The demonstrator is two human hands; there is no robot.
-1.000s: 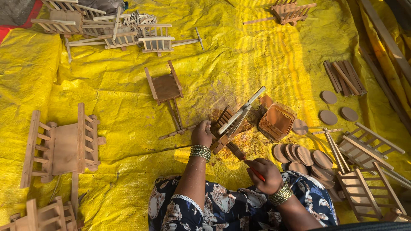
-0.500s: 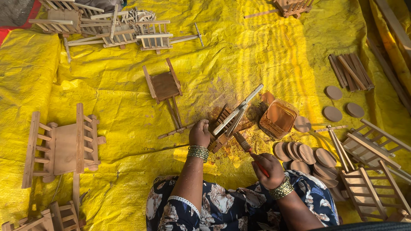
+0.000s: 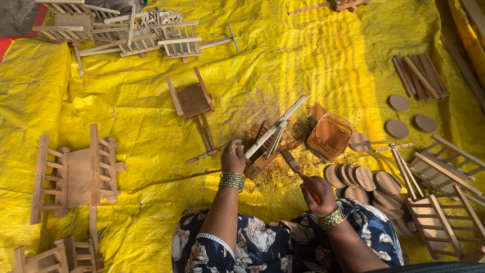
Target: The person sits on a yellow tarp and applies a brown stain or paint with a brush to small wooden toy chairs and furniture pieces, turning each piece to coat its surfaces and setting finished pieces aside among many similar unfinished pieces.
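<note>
While the left hand (image 3: 233, 156) steadies a small wooden frame (image 3: 267, 146) on the ground, the right hand (image 3: 318, 194) closes around a red-handled brush (image 3: 298, 169), its bristles at the frame's near edge. The frame lies just beside an open tub (image 3: 329, 136) of brown stain, and dark smears mark the sheet beneath it. Judging by colour, the work is partly done: this frame is darker in places, 1 stained chair-like piece (image 3: 192, 100) rests above it, while paler pieces wait at the left (image 3: 76, 172) and in a heap at the top (image 3: 126, 30). More ladder-like racks (image 3: 439, 202) sit at the right, apparently untouched. A fan of round discs (image 3: 361, 177) lies near the right hand, 3 more discs (image 3: 404, 119) lie further off, and a bundle of dark slats (image 3: 419, 76) sits beyond them. Everything is spread on a crumpled yellow tarp (image 3: 313, 55) laid over the floor, with a strip of red at the upper left corner (image 3: 20, 30). The person sits on the tarp in a dark floral garment (image 3: 262, 242), bangles on both wrists.
</note>
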